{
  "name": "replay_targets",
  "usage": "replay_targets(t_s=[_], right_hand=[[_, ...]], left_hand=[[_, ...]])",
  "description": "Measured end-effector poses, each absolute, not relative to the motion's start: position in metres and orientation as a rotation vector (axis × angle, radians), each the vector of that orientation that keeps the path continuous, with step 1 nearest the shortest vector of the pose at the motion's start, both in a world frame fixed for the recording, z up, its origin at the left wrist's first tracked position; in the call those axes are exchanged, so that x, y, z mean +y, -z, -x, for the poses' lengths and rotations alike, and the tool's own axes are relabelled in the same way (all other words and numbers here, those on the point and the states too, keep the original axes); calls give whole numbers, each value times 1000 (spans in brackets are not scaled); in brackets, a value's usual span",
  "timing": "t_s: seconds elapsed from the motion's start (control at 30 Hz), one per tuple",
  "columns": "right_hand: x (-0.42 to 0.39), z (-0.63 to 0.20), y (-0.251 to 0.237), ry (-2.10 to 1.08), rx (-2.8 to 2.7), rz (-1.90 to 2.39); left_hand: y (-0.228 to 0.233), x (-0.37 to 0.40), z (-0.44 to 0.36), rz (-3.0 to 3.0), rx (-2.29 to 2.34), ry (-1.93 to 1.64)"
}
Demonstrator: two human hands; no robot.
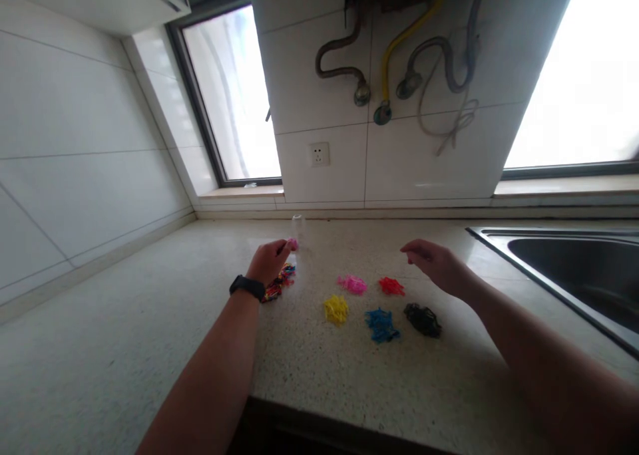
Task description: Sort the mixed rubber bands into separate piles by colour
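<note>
The blue heap (382, 325) of thin, band-like pieces lies on the speckled bench (319, 368), and the other heaps gather around it. Just to its right is the black heap (423, 320); to its left, the yellow heap (335, 310). Behind it lie the red heap (391, 286) and, farther left, the pink heap (353, 283). All five lie apart from one another.

Well to the left of the blue heap and a little behind it is a mixed-colour heap (280, 282), partly covered by the left hand (272, 257) and its wrist, which wears a black watch (247, 287). The left fingers are clamped on a small pink clump (292, 243), behind and left of the blue heap. Just beyond that clump stands a clear container (298, 223), its lower part hard to make out.

The right hand (433, 261) is above the bench, behind and to the right of the blue heap, fingers curled inward; whether their tips meet or pinch anything I cannot tell. Farther right of the blue heap, the sink (493, 239) bounds the work area, with the right forearm passing near it. Far behind the blue heap rises the tiled wall (319, 109), carrying a socket (319, 154) and a yellow hose (387, 62).
</note>
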State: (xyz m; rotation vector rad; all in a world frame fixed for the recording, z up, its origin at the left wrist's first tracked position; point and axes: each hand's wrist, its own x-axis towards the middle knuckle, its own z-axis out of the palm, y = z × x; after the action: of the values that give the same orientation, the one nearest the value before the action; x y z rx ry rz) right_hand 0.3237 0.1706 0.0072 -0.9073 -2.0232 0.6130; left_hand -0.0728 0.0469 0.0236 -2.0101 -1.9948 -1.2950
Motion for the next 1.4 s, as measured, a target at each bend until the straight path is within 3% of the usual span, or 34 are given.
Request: replay_targets(t_s=[0.27, 0.4, 0.67, 1.07, 1.4], right_hand=[[85, -230, -71, -766, -2234, 604], [69, -178, -79, -426, -2588, 466], [85, -97, -49, -38, -2929, 719], [93, -70, -27, 72, -2953, 819], [90, -89, -36, 111, -2949, 760]], left_hand=[[-25, 47, 71, 2040, -1952, 1260], [-23, 49, 74, 1998, -1956, 1244], [-19, 53, 79, 1956, -1965, 1242], [-19, 54, 79, 1938, -2011, 1183], [-19, 55, 78, 1939, -2000, 1171]])
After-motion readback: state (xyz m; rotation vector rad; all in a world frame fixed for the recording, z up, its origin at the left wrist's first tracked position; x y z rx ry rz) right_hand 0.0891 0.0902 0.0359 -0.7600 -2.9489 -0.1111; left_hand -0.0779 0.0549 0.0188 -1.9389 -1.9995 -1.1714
